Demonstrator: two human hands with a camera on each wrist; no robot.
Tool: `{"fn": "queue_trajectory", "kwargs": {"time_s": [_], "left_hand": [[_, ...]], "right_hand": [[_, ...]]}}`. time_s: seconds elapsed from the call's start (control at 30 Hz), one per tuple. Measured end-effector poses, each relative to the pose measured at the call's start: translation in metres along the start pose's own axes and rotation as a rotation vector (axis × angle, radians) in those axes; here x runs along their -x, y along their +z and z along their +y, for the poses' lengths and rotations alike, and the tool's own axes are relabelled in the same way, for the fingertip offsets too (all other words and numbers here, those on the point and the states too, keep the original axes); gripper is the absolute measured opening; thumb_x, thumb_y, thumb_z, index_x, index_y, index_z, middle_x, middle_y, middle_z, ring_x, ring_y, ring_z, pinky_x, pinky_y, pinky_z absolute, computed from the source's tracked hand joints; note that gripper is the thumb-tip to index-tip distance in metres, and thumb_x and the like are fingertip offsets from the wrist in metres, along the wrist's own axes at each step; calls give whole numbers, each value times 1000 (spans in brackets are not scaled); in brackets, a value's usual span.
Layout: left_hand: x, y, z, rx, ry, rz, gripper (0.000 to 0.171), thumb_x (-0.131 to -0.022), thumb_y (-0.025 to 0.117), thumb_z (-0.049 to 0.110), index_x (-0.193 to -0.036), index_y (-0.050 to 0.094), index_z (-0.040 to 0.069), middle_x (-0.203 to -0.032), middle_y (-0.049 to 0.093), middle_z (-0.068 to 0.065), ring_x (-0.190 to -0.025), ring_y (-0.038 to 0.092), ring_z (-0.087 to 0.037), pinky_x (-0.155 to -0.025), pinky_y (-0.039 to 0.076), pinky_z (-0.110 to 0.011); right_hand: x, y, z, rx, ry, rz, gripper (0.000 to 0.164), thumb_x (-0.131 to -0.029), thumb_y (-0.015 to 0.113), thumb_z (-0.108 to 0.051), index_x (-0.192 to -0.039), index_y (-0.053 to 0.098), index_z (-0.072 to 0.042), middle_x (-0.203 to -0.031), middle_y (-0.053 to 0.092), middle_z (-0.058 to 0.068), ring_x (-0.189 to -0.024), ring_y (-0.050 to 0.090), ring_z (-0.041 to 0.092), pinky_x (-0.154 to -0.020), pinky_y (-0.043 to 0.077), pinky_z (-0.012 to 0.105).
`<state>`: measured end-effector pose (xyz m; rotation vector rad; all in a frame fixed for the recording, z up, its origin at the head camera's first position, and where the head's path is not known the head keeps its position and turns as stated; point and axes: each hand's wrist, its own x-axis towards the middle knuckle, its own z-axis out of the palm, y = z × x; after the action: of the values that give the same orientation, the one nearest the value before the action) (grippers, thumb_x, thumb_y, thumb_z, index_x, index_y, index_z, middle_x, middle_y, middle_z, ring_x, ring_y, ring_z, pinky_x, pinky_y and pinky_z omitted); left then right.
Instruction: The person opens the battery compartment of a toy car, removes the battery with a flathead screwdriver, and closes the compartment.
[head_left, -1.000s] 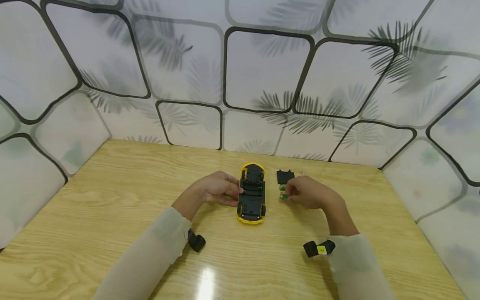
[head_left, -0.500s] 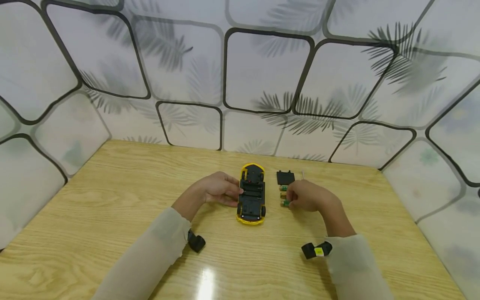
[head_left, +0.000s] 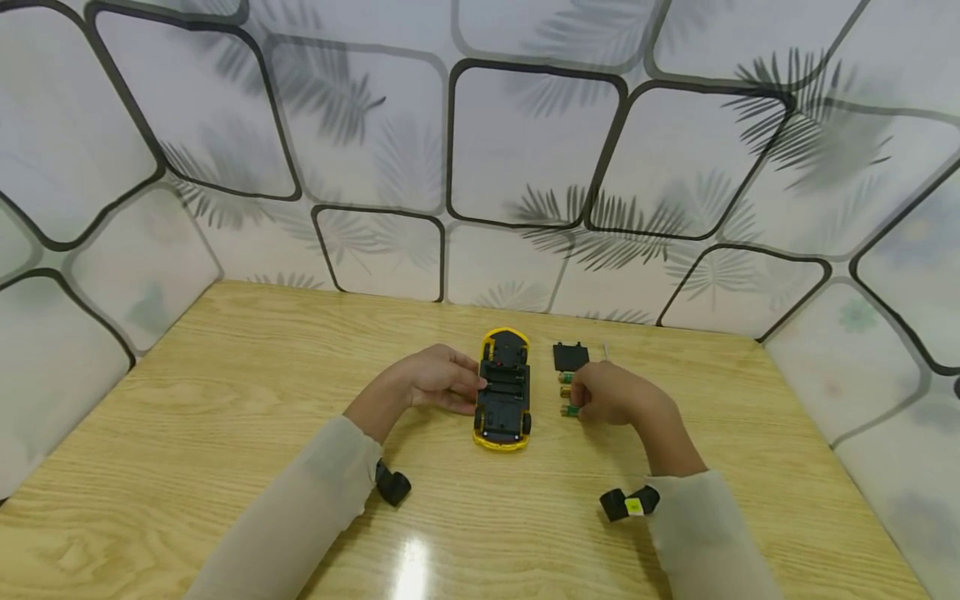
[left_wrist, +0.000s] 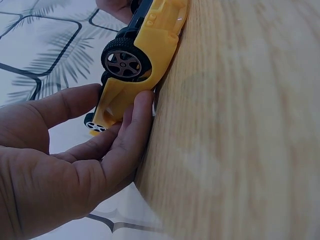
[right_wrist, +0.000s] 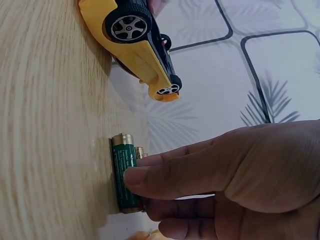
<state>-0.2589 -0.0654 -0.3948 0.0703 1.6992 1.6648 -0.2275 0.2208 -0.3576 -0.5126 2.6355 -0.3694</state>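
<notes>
A yellow toy car [head_left: 502,418] lies upside down on the table, its black underside up and its battery compartment uncovered with no batteries showing in it. My left hand [head_left: 442,379] holds the car's left side, thumb at the underside edge and fingers along the yellow body [left_wrist: 159,47]. To the right, three AA-type batteries lie in a row. My right hand [head_left: 617,393] pinches the nearest one, a green battery [right_wrist: 125,165], with the thumb across its side; the curled fingers are partly hidden behind it. The gold-coloured middle battery [head_left: 566,392] and the far green battery [head_left: 566,377] sit just beyond.
A black battery cover [head_left: 572,357] lies behind the batteries. Beside it is a thin pale stick-like item [head_left: 607,350]. The wooden table [head_left: 300,333] ends at a patterned wall covering [head_left: 502,258] at the back and sides.
My right hand has moved slightly toward me with the nearest green battery, and the batteries now lie farther apart, with the gold one showing between. Left hand and car have stayed put.
</notes>
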Motion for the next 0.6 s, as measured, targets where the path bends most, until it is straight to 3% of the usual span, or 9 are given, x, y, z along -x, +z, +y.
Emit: {"fn": "queue_trajectory", "kwargs": {"time_s": [0.2, 0.6], "left_hand": [[0, 0, -1, 7, 2, 2, 50, -101, 60, 0, -148, 45, -9, -130, 66, -25, -115, 67, -33, -93, 59, -46], [2, 1, 0, -1, -1, 3, 51, -101, 61, 0, -148, 45, -9, -130, 65, -24, -114, 67, -33, -93, 59, -46]], "right_hand": [[3, -1, -1, -26, -1, 24, 12, -89, 73, 0, -95, 72, -10, -89, 65, 1, -78, 58, 17, -70, 53, 35], [4, -5, 8, -76, -45, 94, 3, -99, 68, -10, -99, 70, -7, -90, 67, 1, -74, 60, 15, -68, 54, 34]]}}
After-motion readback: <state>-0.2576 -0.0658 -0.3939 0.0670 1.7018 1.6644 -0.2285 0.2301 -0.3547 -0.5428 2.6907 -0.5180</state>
